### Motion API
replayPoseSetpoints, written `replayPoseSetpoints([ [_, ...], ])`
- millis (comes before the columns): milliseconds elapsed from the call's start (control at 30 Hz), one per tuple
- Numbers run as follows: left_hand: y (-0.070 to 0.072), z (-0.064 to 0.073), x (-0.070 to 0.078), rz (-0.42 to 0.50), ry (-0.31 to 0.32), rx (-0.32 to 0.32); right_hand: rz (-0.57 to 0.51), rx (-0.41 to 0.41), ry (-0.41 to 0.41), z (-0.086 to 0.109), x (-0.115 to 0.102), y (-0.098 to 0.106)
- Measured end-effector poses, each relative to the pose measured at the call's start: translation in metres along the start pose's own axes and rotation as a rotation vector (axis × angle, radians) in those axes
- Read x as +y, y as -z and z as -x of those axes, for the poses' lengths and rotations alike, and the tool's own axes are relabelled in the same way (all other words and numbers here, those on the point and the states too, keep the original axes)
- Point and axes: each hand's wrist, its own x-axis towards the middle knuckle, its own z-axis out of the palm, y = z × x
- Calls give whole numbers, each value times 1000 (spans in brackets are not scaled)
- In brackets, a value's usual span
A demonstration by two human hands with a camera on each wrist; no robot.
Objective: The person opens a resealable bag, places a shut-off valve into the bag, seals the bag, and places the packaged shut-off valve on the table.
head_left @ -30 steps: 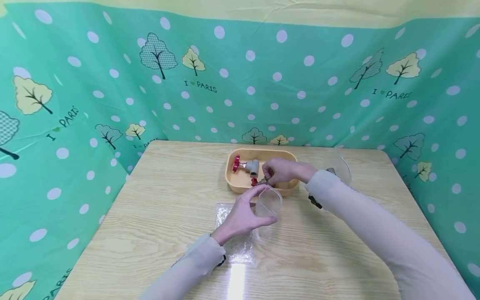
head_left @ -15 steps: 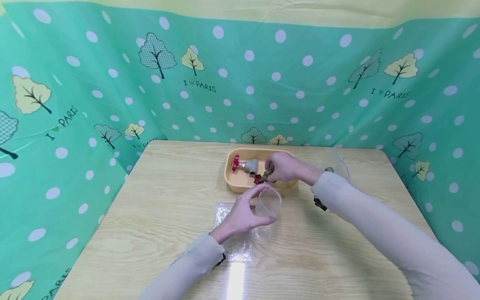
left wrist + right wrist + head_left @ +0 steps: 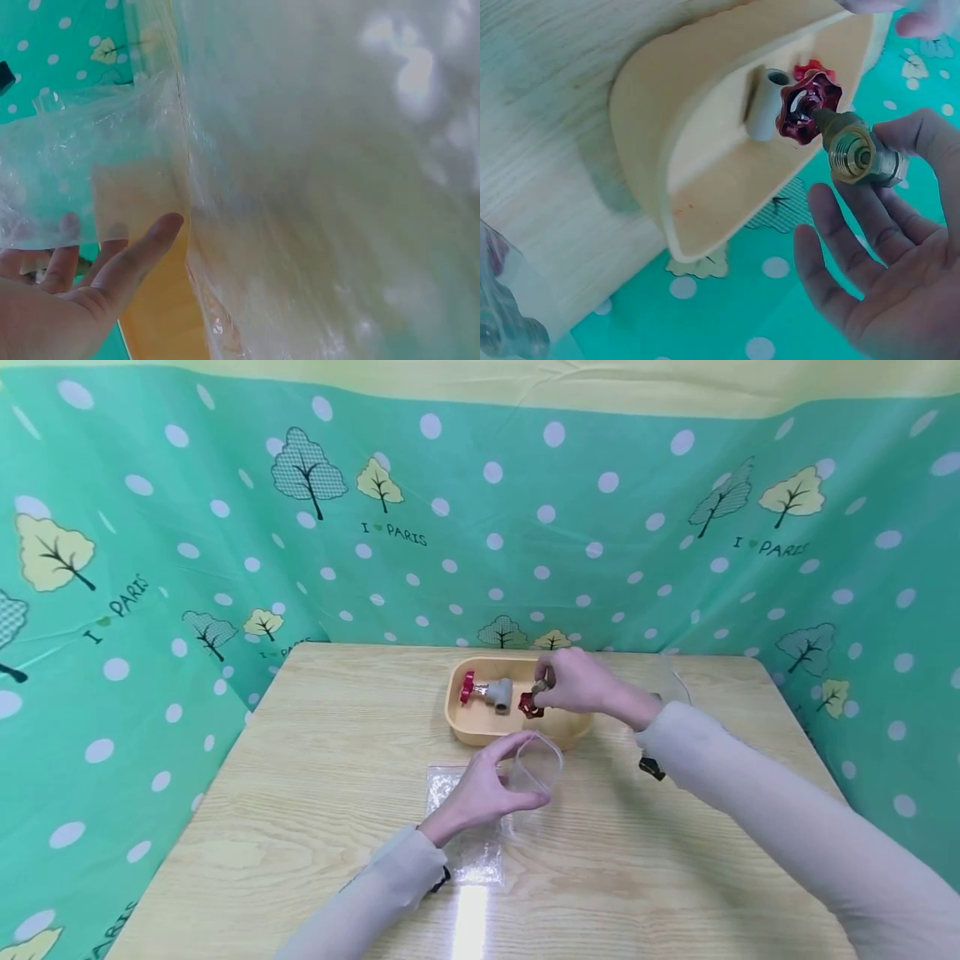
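My right hand [image 3: 581, 681] pinches a brass valve with a dark red handwheel [image 3: 855, 154] between thumb and fingers, over the peach-coloured tray [image 3: 641, 124]. In the right wrist view its threaded opening faces the camera. A grey plastic valve with a red handwheel [image 3: 498, 693] lies in the left part of the tray. In front of the tray my left hand [image 3: 483, 789] holds a clear plastic bag [image 3: 538, 768] by its mouth, thumb and fingers spread apart so that the mouth gapes. The bag fills much of the left wrist view [image 3: 315, 187].
A flat clear zip bag [image 3: 487, 862] lies on the wooden table [image 3: 300, 793] under my left wrist. Behind my right forearm stands another clear bag [image 3: 675, 681] with a metal part in it. A green dotted curtain [image 3: 420, 568] closes off the back and sides.
My right hand has lifted the brass valve up from the tray floor, and its handwheel has swung round towards the camera. My left hand stays in place with the bag.
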Motion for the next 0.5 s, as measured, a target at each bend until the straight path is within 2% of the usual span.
replayPoseSetpoints([
  [133,-1,-1,0,7,8,3,14,19,-39,5,-9,9],
  [300,-1,-1,0,11,13,22,60,70,-47,12,-20,19],
  [500,-1,-2,1,16,30,45,37,97,-61,22,-33,34],
])
